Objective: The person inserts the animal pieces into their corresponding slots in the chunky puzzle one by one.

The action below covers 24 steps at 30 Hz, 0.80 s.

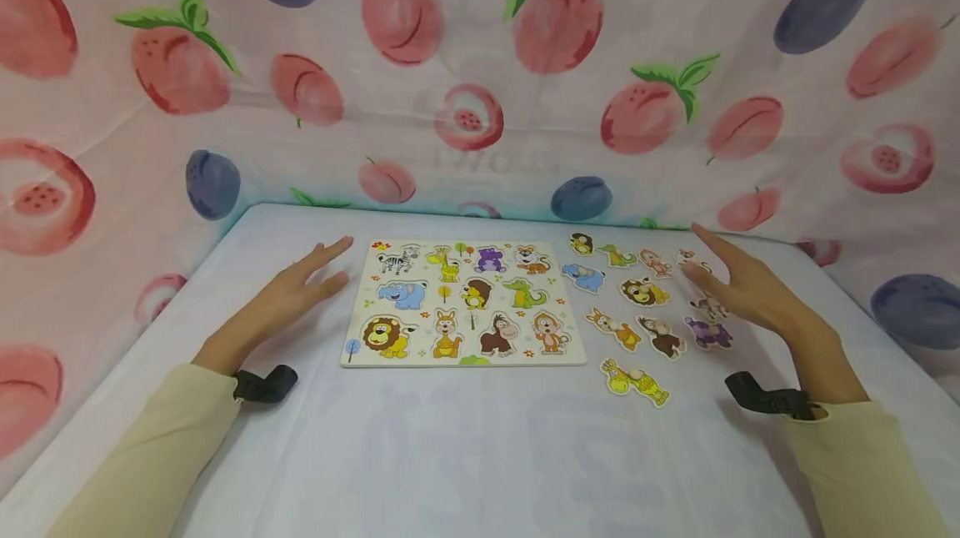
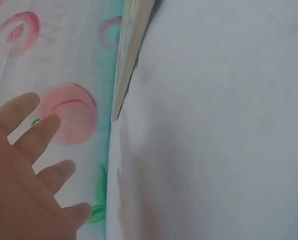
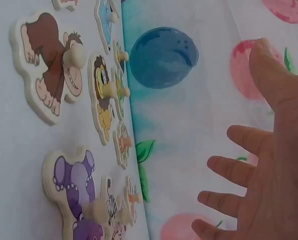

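Observation:
My left hand [image 1: 288,296] hovers left of an animal puzzle board [image 1: 465,363], fingers spread and holding nothing. Over on the right, my right hand [image 1: 757,288] is held above the loose wooden pieces, its fingers extended and likewise holding nothing. It partly covers the zebra piece [image 1: 708,304] and the tiger piece [image 1: 692,258] in the head view. Nearby lie the purple hippo piece [image 1: 707,333], gorilla piece [image 3: 46,62], lion piece [image 1: 643,292] and giraffe piece [image 1: 633,381]. Small round knobs stick up from the pieces in the right wrist view.
More knobbed pieces lie right of the board, among them the elephant piece [image 1: 583,277], kangaroo piece [image 1: 613,328], crocodile piece [image 1: 617,255], hedgehog piece [image 1: 581,243] and monkey piece [image 1: 656,263]. A white cloth [image 1: 450,455] covers the table; a fruit-print curtain [image 1: 495,37] hangs behind.

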Each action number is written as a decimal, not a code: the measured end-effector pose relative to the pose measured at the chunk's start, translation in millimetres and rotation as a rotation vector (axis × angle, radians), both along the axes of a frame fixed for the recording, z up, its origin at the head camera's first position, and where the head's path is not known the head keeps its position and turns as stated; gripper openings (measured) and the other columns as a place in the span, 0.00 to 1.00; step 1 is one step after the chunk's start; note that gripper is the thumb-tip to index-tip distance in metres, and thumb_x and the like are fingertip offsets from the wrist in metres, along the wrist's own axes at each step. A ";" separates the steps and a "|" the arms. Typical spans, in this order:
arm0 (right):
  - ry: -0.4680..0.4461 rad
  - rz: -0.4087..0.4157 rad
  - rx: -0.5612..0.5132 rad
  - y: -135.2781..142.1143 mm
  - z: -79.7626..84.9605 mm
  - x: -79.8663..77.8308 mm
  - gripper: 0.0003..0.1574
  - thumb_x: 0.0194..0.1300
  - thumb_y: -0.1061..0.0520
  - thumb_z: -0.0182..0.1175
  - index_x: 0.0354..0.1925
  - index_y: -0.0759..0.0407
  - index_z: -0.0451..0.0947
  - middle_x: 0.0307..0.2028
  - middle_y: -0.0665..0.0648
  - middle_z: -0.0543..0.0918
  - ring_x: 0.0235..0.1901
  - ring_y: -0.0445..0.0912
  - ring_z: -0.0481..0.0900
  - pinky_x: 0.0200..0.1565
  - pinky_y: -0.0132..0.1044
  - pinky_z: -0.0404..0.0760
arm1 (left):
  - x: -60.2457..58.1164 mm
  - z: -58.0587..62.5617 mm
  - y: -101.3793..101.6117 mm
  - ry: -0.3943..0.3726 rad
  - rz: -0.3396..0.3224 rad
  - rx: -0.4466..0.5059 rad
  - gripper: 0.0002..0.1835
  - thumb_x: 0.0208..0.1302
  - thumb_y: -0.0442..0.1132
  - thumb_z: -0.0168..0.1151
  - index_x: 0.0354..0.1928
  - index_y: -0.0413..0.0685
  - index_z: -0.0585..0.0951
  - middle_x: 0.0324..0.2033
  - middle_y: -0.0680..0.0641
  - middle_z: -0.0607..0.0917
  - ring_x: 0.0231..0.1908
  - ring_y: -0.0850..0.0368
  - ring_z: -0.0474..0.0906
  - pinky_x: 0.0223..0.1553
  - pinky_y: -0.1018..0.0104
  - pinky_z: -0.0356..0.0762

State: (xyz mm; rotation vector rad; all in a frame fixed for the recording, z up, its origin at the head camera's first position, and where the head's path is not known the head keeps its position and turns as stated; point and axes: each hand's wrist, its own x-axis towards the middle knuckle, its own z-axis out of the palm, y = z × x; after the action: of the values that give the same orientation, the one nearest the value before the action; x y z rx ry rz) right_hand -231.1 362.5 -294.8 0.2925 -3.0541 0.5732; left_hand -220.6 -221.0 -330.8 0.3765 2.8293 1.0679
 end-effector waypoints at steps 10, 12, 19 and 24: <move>0.002 -0.041 -0.041 15.0 -8.8 -2.7 0.45 0.72 0.37 0.45 0.76 0.51 0.41 0.69 0.75 0.52 0.59 0.79 0.58 0.52 0.76 0.59 | -8.0 -23.1 -1.2 -0.065 0.020 0.124 0.33 0.65 0.62 0.55 0.71 0.73 0.61 0.73 0.43 0.52 0.72 0.41 0.41 0.65 0.31 0.41; 0.010 -0.040 -0.075 20.2 -12.0 -3.1 0.43 0.72 0.38 0.45 0.76 0.49 0.43 0.69 0.74 0.54 0.59 0.78 0.58 0.52 0.75 0.60 | -9.3 -27.6 -0.8 -0.058 0.007 0.094 0.34 0.64 0.63 0.56 0.71 0.73 0.61 0.73 0.43 0.52 0.72 0.40 0.41 0.64 0.31 0.41; 0.071 -0.066 -0.132 47.6 -38.1 -14.4 0.40 0.70 0.35 0.47 0.74 0.45 0.53 0.67 0.67 0.64 0.60 0.69 0.63 0.50 0.71 0.67 | -15.8 -39.3 -1.6 0.059 -0.111 -0.025 0.35 0.64 0.59 0.58 0.71 0.63 0.64 0.72 0.48 0.58 0.72 0.43 0.43 0.68 0.38 0.37; 0.093 -0.061 -0.134 46.8 -35.7 -6.8 0.38 0.71 0.40 0.50 0.70 0.57 0.61 0.63 0.70 0.67 0.58 0.69 0.65 0.51 0.71 0.66 | -19.6 -41.7 0.7 0.163 -0.216 -0.131 0.32 0.65 0.54 0.59 0.69 0.53 0.68 0.70 0.49 0.63 0.72 0.41 0.44 0.68 0.40 0.33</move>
State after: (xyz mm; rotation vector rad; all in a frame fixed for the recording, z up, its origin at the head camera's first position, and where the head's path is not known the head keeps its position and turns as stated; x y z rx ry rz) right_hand -237.9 409.2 -330.4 0.2159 -2.9070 0.7348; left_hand -240.2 -220.4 -372.5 0.7682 2.8914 0.8411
